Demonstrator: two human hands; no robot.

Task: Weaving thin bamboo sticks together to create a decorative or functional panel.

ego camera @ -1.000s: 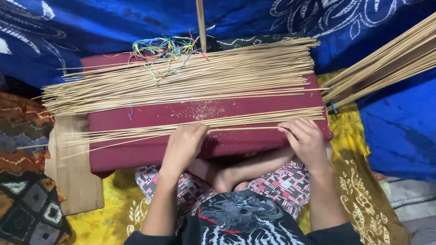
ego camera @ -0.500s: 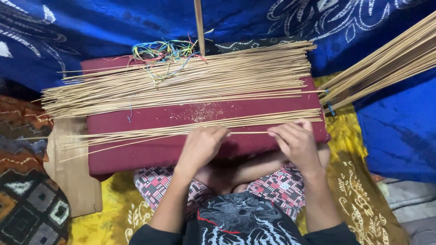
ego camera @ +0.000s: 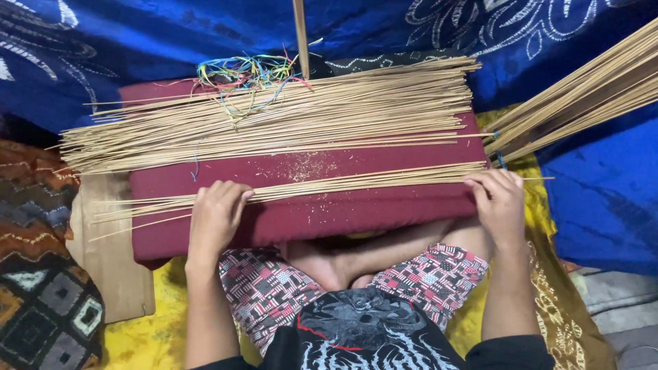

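Left hand: I see my left hand [ego camera: 216, 218] lying on the near bundle of thin sticks [ego camera: 308, 188], fingers curled over its left part, grip clenched on the sticks.
Right hand: my right hand [ego camera: 499, 204] sits at the right end of that same bundle, fingertips pressing the stick ends; grip closed on them.
Near bundle: a thin row lying across the front of the maroon cushion [ego camera: 322, 212], which rests on my lap.
Far pile: a much larger pile of sticks [ego camera: 274, 123] lies on the cushion's back half, apart from the near bundle.
Threads: a tangle of coloured threads [ego camera: 243, 72] on top of the far pile.
Right side: another sheaf of sticks [ego camera: 582, 92] slants over the blue cloth [ego camera: 596, 185].
Containers: none that I can make out.
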